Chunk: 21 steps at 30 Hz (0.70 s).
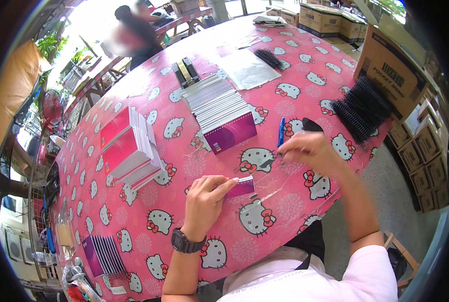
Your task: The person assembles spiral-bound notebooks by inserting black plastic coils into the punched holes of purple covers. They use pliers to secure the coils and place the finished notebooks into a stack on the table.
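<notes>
My left hand [207,197], a dark watch [188,240] on its wrist, is closed on a small purple memo pad [242,187] and presses it near the tabletop. To the right, my right hand [311,152] hovers with thumb and fingers pinched together; a small dark bit shows at the fingertips, too small to name. Just beyond these fingers is a slim blue tool [281,132]; I cannot tell whether they touch it. A dark flat piece [312,126] shows behind the hand. Ahead stands a long row of purple memo pads [232,133].
Pink memo pads [133,151] are stacked at left, spiral-bound purple pads [102,255] at lower left. Black spiral coils [363,108] lie beside a carton [393,73] at right. A white sheet [249,69] and a black metal device [185,72] lie farther back. Another person [136,38] is beyond the table.
</notes>
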Each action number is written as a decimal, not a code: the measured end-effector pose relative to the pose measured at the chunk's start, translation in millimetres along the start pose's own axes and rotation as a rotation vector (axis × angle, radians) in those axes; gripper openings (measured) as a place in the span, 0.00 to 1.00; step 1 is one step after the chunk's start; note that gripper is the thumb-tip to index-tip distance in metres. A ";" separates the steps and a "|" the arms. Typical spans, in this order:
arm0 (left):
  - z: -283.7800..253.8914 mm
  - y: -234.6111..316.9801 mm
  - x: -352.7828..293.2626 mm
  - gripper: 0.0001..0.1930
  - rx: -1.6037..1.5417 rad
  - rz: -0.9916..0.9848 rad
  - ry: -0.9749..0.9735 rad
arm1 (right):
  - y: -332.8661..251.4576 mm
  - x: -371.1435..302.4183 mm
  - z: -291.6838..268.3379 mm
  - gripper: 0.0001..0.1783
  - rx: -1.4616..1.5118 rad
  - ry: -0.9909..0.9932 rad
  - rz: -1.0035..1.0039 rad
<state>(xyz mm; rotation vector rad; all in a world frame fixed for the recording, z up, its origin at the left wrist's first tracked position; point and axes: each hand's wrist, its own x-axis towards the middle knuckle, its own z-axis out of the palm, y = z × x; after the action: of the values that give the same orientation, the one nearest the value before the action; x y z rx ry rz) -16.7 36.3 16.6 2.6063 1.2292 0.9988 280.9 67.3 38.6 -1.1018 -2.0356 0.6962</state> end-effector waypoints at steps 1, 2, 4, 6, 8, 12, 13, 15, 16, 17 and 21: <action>3.2 1.3 -1.4 0.19 -0.018 -0.009 0.025 | -11.0 -1.9 15.8 0.11 0.166 -0.057 0.127; 5.7 3.4 -1.1 0.19 -0.037 -0.014 0.046 | -14.0 -4.0 23.8 0.11 0.217 -0.045 0.156; 8.3 6.6 -2.5 0.19 -0.084 -0.040 0.046 | -11.3 -5.4 39.1 0.13 0.323 -0.029 0.209; 7.8 7.9 -4.0 0.19 -0.107 -0.058 0.045 | -10.8 -5.3 46.7 0.14 0.304 -0.022 0.134; 9.0 8.0 -5.1 0.18 -0.115 -0.066 0.044 | -10.3 -4.2 51.5 0.14 0.283 -0.026 0.112; 10.4 8.0 -7.6 0.19 -0.115 -0.085 0.048 | -11.1 -1.9 54.2 0.14 0.265 -0.031 0.059; 10.9 8.3 -8.1 0.19 -0.119 -0.092 0.054 | -10.6 -0.9 55.0 0.13 0.249 -0.029 0.036; 12.3 8.6 -8.7 0.18 -0.121 -0.095 0.070 | -7.7 0.5 55.4 0.12 0.227 -0.069 -0.007; 13.3 8.5 -8.9 0.18 -0.119 -0.091 0.081 | -4.6 0.8 54.6 0.12 0.222 -0.112 -0.028; 14.1 8.4 -9.3 0.17 -0.117 -0.088 0.092 | -2.3 1.2 53.8 0.11 0.217 -0.154 -0.048; 15.3 9.5 -9.5 0.16 -0.123 -0.100 0.100 | -5.5 3.5 48.4 0.09 0.197 -0.306 0.006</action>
<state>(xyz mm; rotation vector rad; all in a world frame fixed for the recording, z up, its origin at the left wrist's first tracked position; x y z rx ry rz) -5.7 26.0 2.9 2.4050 1.2626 1.1583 238.8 61.7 14.5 -0.9327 -2.1583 1.0993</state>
